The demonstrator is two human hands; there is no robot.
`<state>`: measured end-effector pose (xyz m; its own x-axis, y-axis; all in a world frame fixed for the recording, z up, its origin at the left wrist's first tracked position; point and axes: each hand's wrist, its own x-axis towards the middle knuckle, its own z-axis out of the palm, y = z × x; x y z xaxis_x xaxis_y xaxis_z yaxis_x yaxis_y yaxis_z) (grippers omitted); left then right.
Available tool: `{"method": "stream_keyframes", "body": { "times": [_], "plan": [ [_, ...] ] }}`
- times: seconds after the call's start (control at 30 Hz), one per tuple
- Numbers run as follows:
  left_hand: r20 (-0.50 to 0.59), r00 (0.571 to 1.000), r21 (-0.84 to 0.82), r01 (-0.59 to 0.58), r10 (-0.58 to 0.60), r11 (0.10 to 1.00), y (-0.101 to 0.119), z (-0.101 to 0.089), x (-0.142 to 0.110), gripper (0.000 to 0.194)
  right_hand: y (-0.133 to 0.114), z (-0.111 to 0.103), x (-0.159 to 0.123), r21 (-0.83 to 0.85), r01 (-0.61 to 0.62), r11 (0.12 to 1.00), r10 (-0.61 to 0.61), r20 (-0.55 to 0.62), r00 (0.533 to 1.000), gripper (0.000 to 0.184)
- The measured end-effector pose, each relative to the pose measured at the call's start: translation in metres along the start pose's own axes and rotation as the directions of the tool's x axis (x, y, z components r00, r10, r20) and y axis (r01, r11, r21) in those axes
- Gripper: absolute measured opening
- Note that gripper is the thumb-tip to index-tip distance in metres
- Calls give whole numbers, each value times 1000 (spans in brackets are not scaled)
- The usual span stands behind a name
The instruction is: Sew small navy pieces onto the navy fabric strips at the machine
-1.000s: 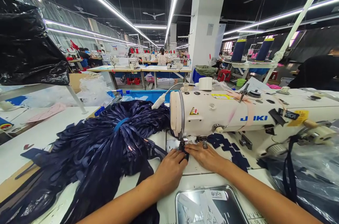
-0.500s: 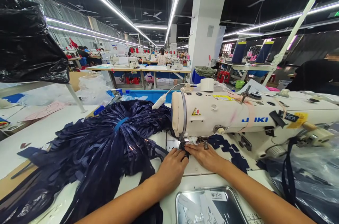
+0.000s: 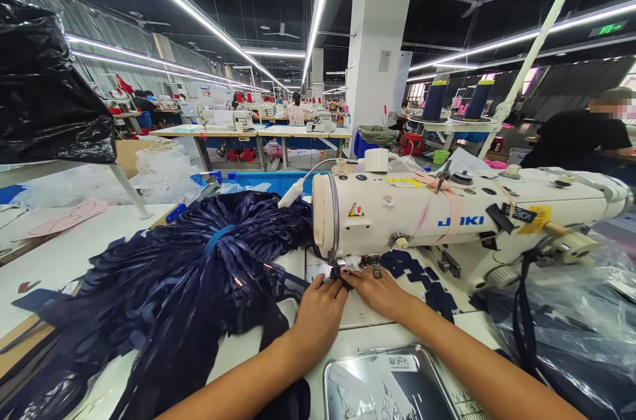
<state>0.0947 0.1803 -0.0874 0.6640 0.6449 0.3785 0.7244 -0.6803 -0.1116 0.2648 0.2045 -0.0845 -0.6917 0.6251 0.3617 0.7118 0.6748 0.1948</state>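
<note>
we find a small dark piece of cloth (image 3: 340, 279) at the needle end of the sewing machine (image 3: 392, 208), low under its head and largely hidden by fingers. the left hand (image 3: 320, 311) and the right hand (image 3: 378, 293) both reach it, one on each side. we record the fingers of each hand as close together and laid down at the cloth; whether they pinch it or only press, we cannot tell.

the machine is cream, with blue lettering and a yellow label on its body. just behind the right hand we note loose dark blue cloth pieces (image 3: 440, 296). to the left of the hands lies a large heap of dark blue strips (image 3: 248, 264), gathered by a blue band (image 3: 218, 238) and spread over the white counter (image 3: 239, 355). nearest us, between the forearms, sits a shiny metal tray (image 3: 422, 373) with printed clear sheets in it.

at the right we log a clear plastic bag (image 3: 591, 314) with dark contents. farther back stand two dark blue thread cones (image 3: 435, 101), and a person in black (image 3: 571, 132) is at the far right.
</note>
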Motion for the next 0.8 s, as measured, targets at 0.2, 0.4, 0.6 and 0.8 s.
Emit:
{"method": "stream_keyframes", "body": {
  "times": [0.2, 0.4, 0.6, 0.8],
  "plan": [
    [-27, 1000, -111, -1, -2, 994, -2, -4, -7, 32, -3, -7, 2, 28, -47, 998, 46, 37, 998, 38],
    [50, 998, -327, 58, -44, 943, -29, -20, -12, 38, -11, -7, -3, 94, -16, 995, 21, -53, 998, 24],
    [80, 993, -328, 105, -83, 939, -38, -21, -10, 35, -17, 1, -3, 211, -15, 977, 49, -155, 987, 23],
    [107, 992, -313, 96, -66, 945, -32, -16, -11, 42, -7, 7, -6, 464, 26, 885, 81, -208, 975, 26]
  ]
}}
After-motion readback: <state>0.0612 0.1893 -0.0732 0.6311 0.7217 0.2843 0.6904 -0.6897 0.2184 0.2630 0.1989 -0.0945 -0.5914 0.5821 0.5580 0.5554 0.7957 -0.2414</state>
